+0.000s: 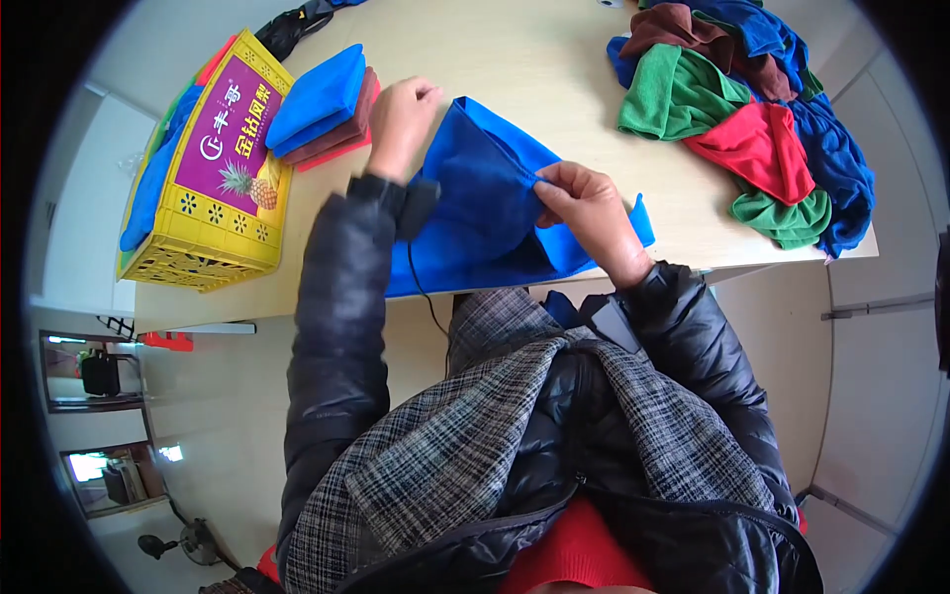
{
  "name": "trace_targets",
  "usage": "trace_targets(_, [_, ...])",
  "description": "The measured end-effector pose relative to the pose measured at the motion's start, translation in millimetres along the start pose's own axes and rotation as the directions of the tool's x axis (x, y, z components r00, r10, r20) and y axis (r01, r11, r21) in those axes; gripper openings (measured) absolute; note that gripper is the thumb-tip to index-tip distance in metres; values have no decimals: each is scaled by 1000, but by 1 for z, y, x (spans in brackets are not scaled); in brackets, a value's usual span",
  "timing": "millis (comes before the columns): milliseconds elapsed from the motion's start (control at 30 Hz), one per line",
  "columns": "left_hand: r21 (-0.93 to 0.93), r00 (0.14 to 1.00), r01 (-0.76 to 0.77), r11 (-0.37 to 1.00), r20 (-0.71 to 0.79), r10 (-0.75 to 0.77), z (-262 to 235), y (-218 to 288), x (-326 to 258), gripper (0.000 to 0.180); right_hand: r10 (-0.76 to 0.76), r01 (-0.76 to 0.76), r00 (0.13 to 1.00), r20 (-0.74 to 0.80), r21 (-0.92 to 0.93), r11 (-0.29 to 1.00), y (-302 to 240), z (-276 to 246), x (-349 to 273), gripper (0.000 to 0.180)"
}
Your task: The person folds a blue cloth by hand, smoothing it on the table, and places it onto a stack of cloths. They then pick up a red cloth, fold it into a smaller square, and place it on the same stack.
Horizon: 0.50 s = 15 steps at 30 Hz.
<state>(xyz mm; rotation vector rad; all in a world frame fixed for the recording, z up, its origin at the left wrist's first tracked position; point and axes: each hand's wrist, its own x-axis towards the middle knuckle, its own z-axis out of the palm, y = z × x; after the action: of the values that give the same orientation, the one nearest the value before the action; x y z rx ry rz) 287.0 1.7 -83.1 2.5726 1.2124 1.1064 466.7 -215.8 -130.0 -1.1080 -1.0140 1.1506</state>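
A blue cloth [473, 193] lies partly folded at the table's near edge, with one corner peaked up at its far end. My right hand [584, 203] pinches the cloth's upper edge between thumb and fingers, lifting it into a fold. To the left of the cloth, my left hand [401, 124] is above the table with its fingers curled in; it looks apart from the cloth, and I see nothing in it. Beyond that hand sits a stack of folded cloths, a blue one [319, 97] on top of brown and red ones.
At the left stands a yellow plastic crate [213, 247] with a purple label, holding folded coloured cloths. A loose heap of blue, green, red and brown cloths [678, 94] covers the table's right end. A dark cable [424, 287] hangs from my left wrist. A black bag [287, 32] lies behind the crate.
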Motion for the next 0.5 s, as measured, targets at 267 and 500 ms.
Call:
trace_targets(267, [-90, 755, 348, 933, 617, -222, 126, -134, 93, 19, -46, 45, 999, -5, -78, 996, 2, 5, 0, 18])
trace_targets(500, [147, 771, -116, 982, 636, -4, 128, -198, 107, 15, -108, 125, 988, 107, -167, 978, -27, 13, -17, 16])
